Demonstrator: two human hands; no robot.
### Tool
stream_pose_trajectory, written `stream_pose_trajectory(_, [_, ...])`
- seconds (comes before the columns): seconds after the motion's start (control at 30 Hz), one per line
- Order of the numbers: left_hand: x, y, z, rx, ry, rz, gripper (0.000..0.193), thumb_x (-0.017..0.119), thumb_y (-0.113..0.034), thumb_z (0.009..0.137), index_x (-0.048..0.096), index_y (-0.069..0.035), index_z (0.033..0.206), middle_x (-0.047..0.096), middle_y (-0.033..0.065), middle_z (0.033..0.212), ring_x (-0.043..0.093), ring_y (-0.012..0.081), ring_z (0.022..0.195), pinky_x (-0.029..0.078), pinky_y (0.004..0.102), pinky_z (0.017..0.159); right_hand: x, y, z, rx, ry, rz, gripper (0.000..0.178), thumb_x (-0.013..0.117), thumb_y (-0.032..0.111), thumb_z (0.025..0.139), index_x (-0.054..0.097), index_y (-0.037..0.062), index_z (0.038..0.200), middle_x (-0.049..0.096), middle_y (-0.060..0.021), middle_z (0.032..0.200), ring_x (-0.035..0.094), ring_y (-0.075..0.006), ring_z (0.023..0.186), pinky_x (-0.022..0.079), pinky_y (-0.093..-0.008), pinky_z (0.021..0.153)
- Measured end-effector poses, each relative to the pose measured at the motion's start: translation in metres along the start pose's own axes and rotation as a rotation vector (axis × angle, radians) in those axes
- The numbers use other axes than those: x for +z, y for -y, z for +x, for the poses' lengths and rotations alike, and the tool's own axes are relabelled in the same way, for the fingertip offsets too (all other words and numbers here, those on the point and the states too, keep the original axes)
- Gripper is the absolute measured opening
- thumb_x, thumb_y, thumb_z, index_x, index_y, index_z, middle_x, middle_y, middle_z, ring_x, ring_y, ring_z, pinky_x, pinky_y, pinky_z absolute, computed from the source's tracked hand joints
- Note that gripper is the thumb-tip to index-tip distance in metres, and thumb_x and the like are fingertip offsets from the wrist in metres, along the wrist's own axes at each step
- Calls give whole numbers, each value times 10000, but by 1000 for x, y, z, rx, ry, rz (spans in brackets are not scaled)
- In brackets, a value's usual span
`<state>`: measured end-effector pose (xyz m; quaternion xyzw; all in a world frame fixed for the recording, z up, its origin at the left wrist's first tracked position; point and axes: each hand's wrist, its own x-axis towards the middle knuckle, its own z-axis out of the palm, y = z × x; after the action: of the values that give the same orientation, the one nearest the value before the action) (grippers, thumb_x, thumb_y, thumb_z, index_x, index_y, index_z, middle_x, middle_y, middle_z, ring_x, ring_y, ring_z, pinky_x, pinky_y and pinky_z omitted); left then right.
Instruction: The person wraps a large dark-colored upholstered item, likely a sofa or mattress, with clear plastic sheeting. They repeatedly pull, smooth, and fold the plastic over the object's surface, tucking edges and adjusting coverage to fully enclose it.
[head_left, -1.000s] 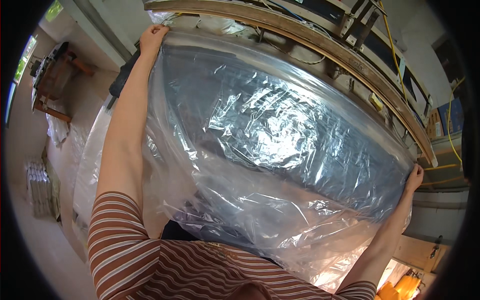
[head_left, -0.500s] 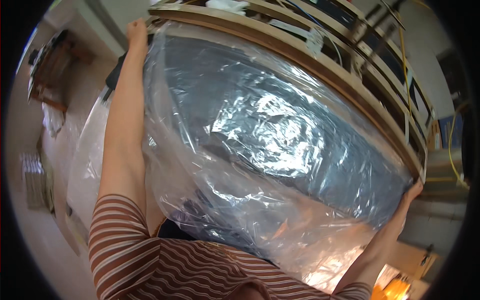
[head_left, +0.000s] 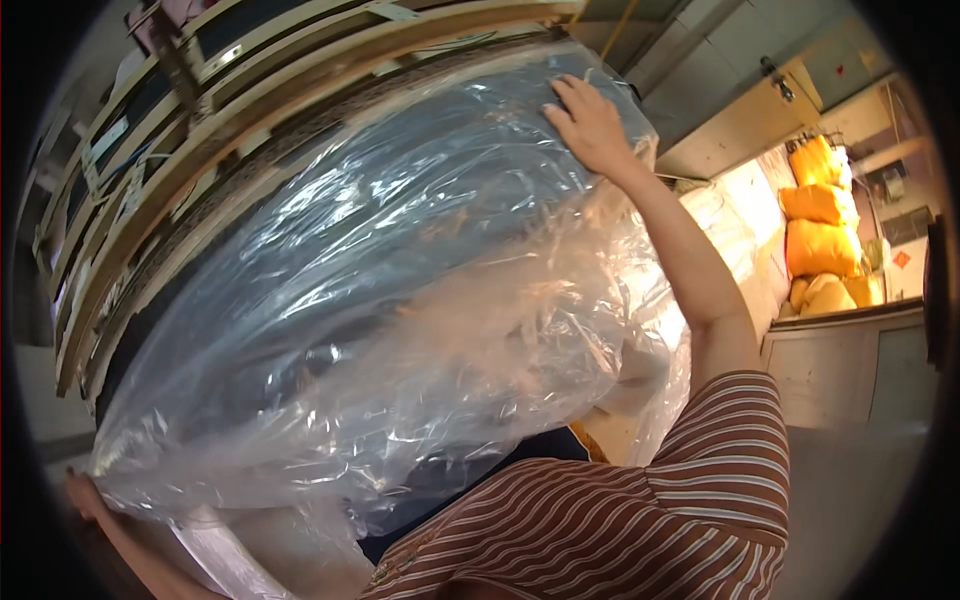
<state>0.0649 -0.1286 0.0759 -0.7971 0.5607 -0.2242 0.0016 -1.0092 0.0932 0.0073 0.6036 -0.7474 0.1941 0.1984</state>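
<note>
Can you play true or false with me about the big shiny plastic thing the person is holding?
1. The right hand lies flat on the top end of the clear plastic wrap. True.
2. The wrap covers something bright red. False: what shows through it is dark blue-grey.
3. The left hand is at the lower left corner of the wrapped panel. True.
4. The person wears a plain white shirt. False: the sleeve has brown and white stripes.
5. Yellow sacks are stacked at the right. True.
6. The wooden racks are in front of the wrap. False: they stand behind it.
</note>
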Motion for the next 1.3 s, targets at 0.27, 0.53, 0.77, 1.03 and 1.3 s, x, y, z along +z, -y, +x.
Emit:
stream_pose_trajectory(0.27, [-204, -448, -234, 852, -23, -851, 217, 585, -163, 871, 558, 19, 985, 580, 158, 994, 562, 314, 915, 430, 359, 826, -11, 11, 1, 107, 159, 3, 588, 400, 495, 911, 406, 103, 1350, 343, -137, 1434, 293, -329, 1335, 232, -569, 1044])
stream_pose_trajectory(0.53, [-185, -430, -270, 593, 292, -1469, 90, 573, -69, 892, 496, -44, 855, 396, -47, 743, 366, 32, 673, 301, 178, 593, 1, -8, 33, 139, 239, -8, 652, 353, 498, 927, 346, 27, 1378, 291, -156, 1470, 223, -309, 1376, 189, -523, 1086])
stream_pose_trajectory(0.77, [-135, -152, -253, 384, 323, -987, 83, 621, -35, 838, 568, 14, 797, 459, -13, 763, 430, 59, 686, 341, 191, 629, -52, 141, -43, -261, 336, 303, 659, 353, 484, 945, 305, 11, 1401, 263, -153, 1483, 202, -305, 1386, 165, -462, 1117])
stream_pose_trajectory(1.03, [-151, -103, -294, 396, 98, -1093, 110, 621, 24, 811, 512, 17, 803, 426, 25, 785, 428, 119, 745, 337, 202, 704, -27, 157, -20, -307, 174, 210, 538, 436, 409, 928, 448, 7, 1285, 425, -138, 1362, 353, -287, 1290, 276, -443, 1048])
stream_pose_trajectory(1.3, [-146, -108, -363, 154, -51, -1012, 111, 628, 46, 796, 528, 0, 813, 439, 19, 791, 440, 116, 749, 359, 213, 694, -2, 138, 36, -37, 54, 335, 191, 665, 261, 771, 645, 71, 785, 645, -73, 778, 605, -286, 844, 463, -399, 722])
